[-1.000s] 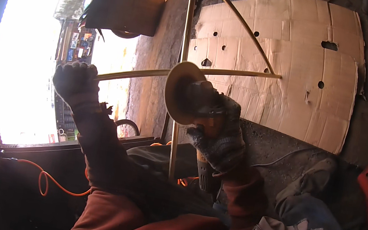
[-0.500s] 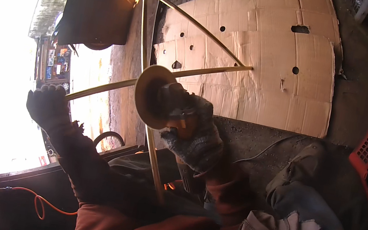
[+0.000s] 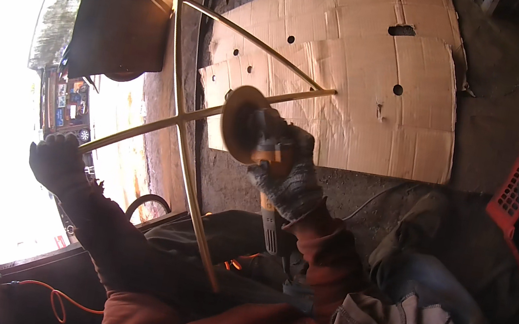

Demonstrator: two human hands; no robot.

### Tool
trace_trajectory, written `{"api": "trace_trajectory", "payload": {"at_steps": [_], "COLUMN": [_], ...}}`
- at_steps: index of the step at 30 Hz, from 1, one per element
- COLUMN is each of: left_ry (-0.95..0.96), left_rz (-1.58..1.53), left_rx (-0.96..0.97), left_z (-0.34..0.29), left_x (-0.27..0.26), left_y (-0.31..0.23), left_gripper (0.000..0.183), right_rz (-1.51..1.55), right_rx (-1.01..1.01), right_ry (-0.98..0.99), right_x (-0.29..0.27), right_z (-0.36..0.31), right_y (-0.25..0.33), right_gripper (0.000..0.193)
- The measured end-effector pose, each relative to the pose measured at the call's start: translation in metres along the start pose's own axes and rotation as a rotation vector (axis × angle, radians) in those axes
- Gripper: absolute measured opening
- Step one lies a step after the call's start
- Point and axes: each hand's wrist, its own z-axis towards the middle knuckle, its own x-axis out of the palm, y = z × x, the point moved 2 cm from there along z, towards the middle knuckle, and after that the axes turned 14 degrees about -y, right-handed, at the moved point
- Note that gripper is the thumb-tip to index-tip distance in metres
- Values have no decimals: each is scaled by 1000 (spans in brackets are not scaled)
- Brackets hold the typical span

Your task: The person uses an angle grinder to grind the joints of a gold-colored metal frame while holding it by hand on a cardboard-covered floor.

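Note:
A metal frame (image 3: 186, 170) of thin gold-coloured bars, two of them crossing and a third joining their far ends, is held up in front of me. My left hand (image 3: 59, 163), in a dark glove, is closed around the left end of one bar. In my gloved right hand (image 3: 294, 178) is an angle grinder (image 3: 270, 227) with an orange and grey body. Its round disc (image 3: 235, 124) lies over the bar just right of the crossing. Whether the disc touches the bar I cannot tell.
Beyond the frame a flattened cardboard sheet (image 3: 351, 109) with several holes lies on the dark floor. A red plastic crate (image 3: 507, 200) stands at the right. An orange cord (image 3: 59, 299) curls at lower left. A dark panel (image 3: 121, 22) stands at the far left.
The grinder has shifted right along the bar, uncovering the crossing of the bars. My left hand keeps its hold on the bar's end. The whole view has shifted slightly.

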Motion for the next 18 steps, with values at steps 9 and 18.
{"api": "trace_trajectory", "payload": {"at_steps": [9,18], "left_ry": [-18,-68], "left_rz": [-34,54], "left_rx": [-69,20], "left_z": [-1,-4], "left_x": [-24,-5], "left_y": [-2,-7], "left_gripper": [31,31], "right_rz": [100,-160], "right_rx": [438,-299], "right_ry": [-170,34], "right_x": [-29,17], "right_z": [8,0], "right_y": [-31,21], "right_gripper": [79,75]}}
